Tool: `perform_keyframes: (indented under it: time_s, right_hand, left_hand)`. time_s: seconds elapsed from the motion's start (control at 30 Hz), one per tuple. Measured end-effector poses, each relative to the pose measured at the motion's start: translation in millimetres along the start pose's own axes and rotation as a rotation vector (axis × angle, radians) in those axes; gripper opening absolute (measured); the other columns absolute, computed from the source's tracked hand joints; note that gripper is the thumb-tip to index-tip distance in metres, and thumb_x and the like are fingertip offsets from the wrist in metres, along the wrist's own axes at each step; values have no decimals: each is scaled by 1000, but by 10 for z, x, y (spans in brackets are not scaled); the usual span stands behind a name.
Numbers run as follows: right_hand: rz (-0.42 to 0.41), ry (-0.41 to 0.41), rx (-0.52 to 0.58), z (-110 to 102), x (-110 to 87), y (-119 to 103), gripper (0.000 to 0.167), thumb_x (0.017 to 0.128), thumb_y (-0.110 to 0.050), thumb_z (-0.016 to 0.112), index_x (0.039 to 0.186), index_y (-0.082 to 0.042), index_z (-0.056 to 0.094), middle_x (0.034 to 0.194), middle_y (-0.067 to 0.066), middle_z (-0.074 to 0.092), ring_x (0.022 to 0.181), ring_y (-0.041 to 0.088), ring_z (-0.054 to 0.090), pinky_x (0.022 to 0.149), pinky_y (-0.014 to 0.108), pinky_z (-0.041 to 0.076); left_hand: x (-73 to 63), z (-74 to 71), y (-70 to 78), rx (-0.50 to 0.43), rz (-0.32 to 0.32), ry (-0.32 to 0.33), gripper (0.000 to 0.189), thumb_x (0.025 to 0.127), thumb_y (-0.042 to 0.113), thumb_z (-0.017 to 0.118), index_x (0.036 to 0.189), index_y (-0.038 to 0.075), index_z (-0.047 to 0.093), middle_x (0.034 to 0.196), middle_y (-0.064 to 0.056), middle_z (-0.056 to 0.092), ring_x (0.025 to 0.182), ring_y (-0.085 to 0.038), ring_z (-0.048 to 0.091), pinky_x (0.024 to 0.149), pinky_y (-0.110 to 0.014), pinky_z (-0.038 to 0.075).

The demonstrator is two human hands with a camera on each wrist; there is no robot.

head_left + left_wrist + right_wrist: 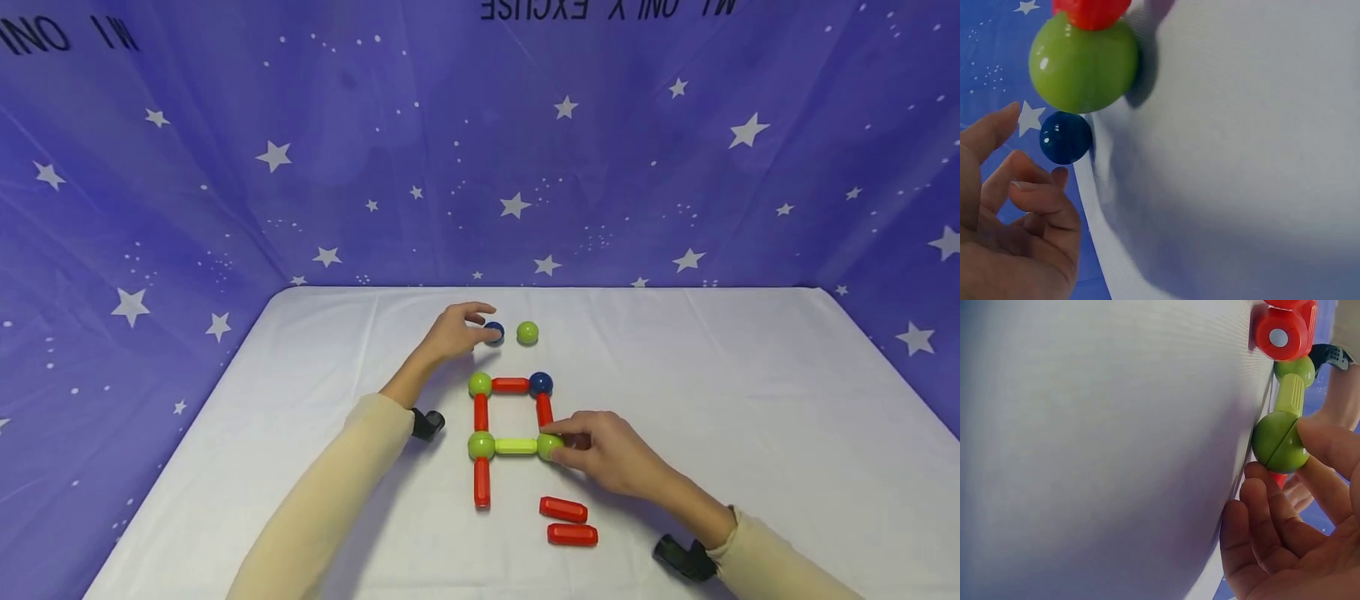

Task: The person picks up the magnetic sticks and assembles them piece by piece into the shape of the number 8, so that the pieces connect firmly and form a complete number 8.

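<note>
A flat frame of red rods, one lime rod [516, 447] and balls lies on the white table. My right hand [613, 454] pinches the green ball [1272, 440] at its near right corner between thumb and fingers. Beyond the frame, my left hand [456, 333] reaches beside a loose blue ball [1065, 137], thumb and index finger spread apart. In the left wrist view, that ball shows apart from the fingertips. A second blue ball [541, 383] forms the far right corner, and green balls form the left corners. From the near left ball, a red rod [482, 483] points towards me.
Another loose green ball [527, 332] sits right of the loose blue one. Two loose red rods [572, 534] lie near the front, below my right hand. A purple star-patterned cloth [450, 167] hangs behind the white table [750, 400].
</note>
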State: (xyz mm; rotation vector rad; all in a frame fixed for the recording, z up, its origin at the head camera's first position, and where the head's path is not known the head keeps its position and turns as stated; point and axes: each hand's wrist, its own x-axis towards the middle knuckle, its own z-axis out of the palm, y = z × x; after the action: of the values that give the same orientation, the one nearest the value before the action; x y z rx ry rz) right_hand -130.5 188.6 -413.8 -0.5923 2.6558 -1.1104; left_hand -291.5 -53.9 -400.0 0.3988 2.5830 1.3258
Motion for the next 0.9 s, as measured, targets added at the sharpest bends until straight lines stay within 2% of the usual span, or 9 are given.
perform_keyframes:
  time_s: [0.23, 0.4, 0.47, 0.63, 0.9]
  right_hand:
    - [5, 8, -6, -5, -11, 2, 30, 85, -17, 77, 115, -13, 75, 81, -12, 61, 69, 13, 53, 58, 25, 44]
    - [-4, 6, 8, 0, -15, -2, 29, 86, -16, 77, 115, -12, 75, 82, -11, 61, 70, 13, 53, 58, 25, 45]
    - [-2, 6, 7, 2, -14, 0, 29, 86, -16, 77, 115, -12, 75, 82, -11, 61, 70, 13, 53, 58, 25, 45]
    - [5, -2, 5, 4, -4, -5, 29, 86, -15, 76, 115, -13, 74, 83, -11, 61, 71, 13, 53, 59, 25, 45]
    - [9, -4, -4, 9, 8, -18, 29, 86, -15, 76, 115, -13, 74, 81, -11, 60, 71, 13, 53, 59, 25, 45]
  left_hand:
    - [42, 51, -98, 32, -32, -10, 48, 88, 19, 75, 133, 7, 61, 126, -20, 61, 108, -31, 60, 86, -38, 50]
    - [47, 54, -159, -24, -41, 6, 49, 88, 16, 75, 134, 8, 61, 124, -20, 61, 92, -28, 63, 72, -33, 53]
    - [47, 54, -170, -41, -30, 4, 48, 88, 15, 74, 134, 7, 61, 124, -21, 61, 90, -27, 63, 70, -31, 53]
    - [42, 68, -175, -51, -20, 7, 44, 88, 14, 74, 130, 7, 63, 122, -20, 61, 93, -26, 62, 72, -31, 53]
    - [56, 93, -177, -19, -50, 43, 40, 88, 18, 76, 126, 9, 66, 115, -16, 65, 84, -23, 62, 71, -29, 51]
